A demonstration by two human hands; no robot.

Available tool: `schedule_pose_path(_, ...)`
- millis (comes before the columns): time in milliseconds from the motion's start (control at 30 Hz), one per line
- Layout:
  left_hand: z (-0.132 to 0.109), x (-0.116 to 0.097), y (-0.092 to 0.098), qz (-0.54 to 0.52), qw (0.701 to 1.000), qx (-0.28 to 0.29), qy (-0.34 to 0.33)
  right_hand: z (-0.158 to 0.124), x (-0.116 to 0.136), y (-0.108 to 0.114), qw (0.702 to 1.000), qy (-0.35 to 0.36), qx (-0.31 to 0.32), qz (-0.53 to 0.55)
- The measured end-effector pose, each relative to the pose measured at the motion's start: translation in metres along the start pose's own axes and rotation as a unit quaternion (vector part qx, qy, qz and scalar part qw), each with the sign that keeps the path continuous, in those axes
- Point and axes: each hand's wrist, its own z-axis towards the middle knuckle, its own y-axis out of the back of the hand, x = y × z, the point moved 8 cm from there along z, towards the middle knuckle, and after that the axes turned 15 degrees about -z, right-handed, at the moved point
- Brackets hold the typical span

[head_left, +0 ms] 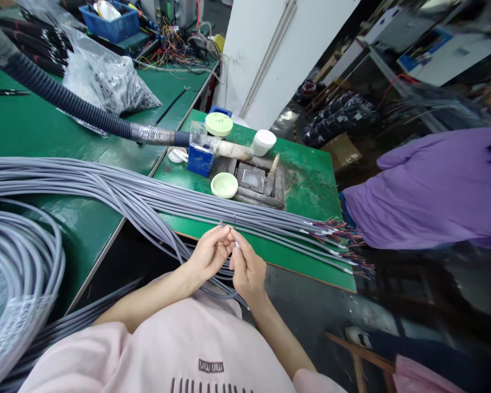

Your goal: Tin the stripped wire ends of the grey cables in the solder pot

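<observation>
My left hand (210, 252) and my right hand (249, 268) meet in front of my chest, near the front edge of the green bench. Pinched between the left fingertips are thin wires (221, 222) at the end of a grey cable, their tips sticking up. The right fingers are closed around the cable end, mostly hidden, with a small white bit showing at the thumb. Just beyond my hands lies a bundle of grey cables (188, 199), running right to fanned-out coloured wire ends (343, 232).
Behind the bundle sit a square metal pot (252, 178), a scraper (271, 173), a pale green dish (224, 185) and a white tub (263, 142). A ribbed hose (106, 117) crosses from the left. Coiled cables (24, 245) lie left; a person in purple (425, 191) is right.
</observation>
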Motion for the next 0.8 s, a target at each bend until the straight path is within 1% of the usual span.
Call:
schedule_pose_path(100,0.001,-0.008,0.006,0.041,0.998,-0.023,-0.046,-0.001,-0.003,-0.001,1.0,-0.015,0.003,0.001)
schedule_pose_path(200,0.0,-0.02,0.009,0.13,0.984,-0.033,-0.121,-0.002,-0.004,-0.002,1.0,-0.021,0.006,-0.004)
schedule_pose_path(267,-0.001,-0.025,0.009,0.164,0.974,-0.031,-0.151,-0.003,-0.005,-0.003,1.0,-0.019,0.008,-0.005)
schedule_pose_path(333,-0.001,-0.024,0.01,0.157,0.975,-0.034,-0.151,-0.003,-0.005,-0.005,1.0,-0.018,0.01,-0.006)
schedule_pose_path(467,0.001,-0.015,0.011,0.091,0.99,-0.043,-0.1,-0.003,-0.003,-0.005,1.0,-0.011,0.01,-0.018)
schedule_pose_path(533,0.001,-0.016,0.01,0.093,0.989,-0.04,-0.106,0.0,0.0,-0.003,0.999,0.005,0.011,-0.033)
schedule_pose_path(600,-0.001,-0.023,0.009,0.138,0.979,-0.035,-0.146,0.003,0.004,0.0,0.998,0.031,0.012,-0.056)
schedule_pose_path(667,-0.005,-0.032,0.007,0.202,0.96,-0.026,-0.192,0.008,0.006,0.002,0.995,0.054,0.013,-0.085)
schedule_pose_path(800,-0.011,-0.043,0.003,0.298,0.919,-0.007,-0.259,0.015,0.006,0.003,0.989,0.062,0.026,-0.134)
